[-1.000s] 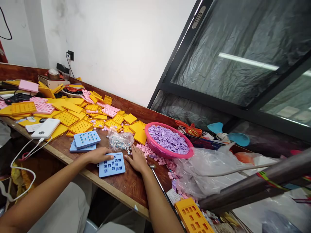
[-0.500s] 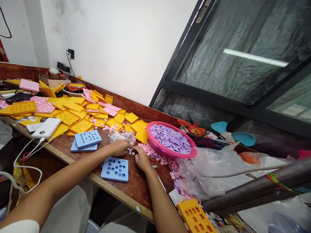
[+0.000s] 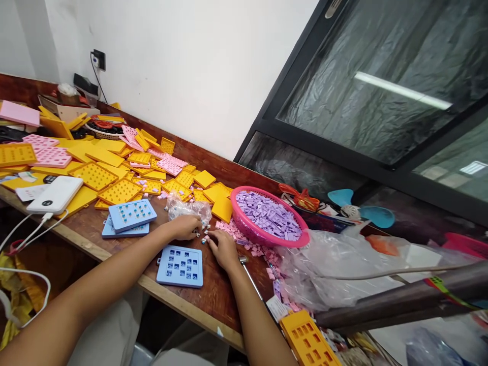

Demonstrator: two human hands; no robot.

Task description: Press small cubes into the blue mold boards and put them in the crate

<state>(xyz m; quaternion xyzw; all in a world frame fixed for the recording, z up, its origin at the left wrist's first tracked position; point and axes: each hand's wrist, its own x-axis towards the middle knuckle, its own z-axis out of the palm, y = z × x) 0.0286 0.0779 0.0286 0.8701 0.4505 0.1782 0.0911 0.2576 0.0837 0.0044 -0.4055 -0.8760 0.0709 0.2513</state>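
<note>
My left hand [image 3: 187, 227] is closed, fingers curled down at the table beside a crumpled clear plastic bag [image 3: 185, 207]; what lies under its fingertips is hidden. Facing it, my right hand [image 3: 224, 249] has thumb and forefinger drawn together at a small blue-and-white piece [image 3: 204, 240]. Several similar tiny pieces lie between the hands. In front of them rests a light blue plate [image 3: 180, 267] with dark square recesses. Left of my forearm, two more blue plates are stacked, the upper plate [image 3: 132, 214] bearing rows of small pieces.
A pink basket [image 3: 235, 216] of purple tiles stands right of my hands, with pink tiles scattered around it. Yellow trays [image 3: 109, 152] heap across the left. A white power bank [image 3: 55, 194] trails cables. Plastic sheeting [image 3: 308, 269] and an orange plate [image 3: 308, 338] occupy the right.
The camera view has shifted slightly, so the left side of the table sits further left. My hands are a little further apart, with small pieces showing between them.
</note>
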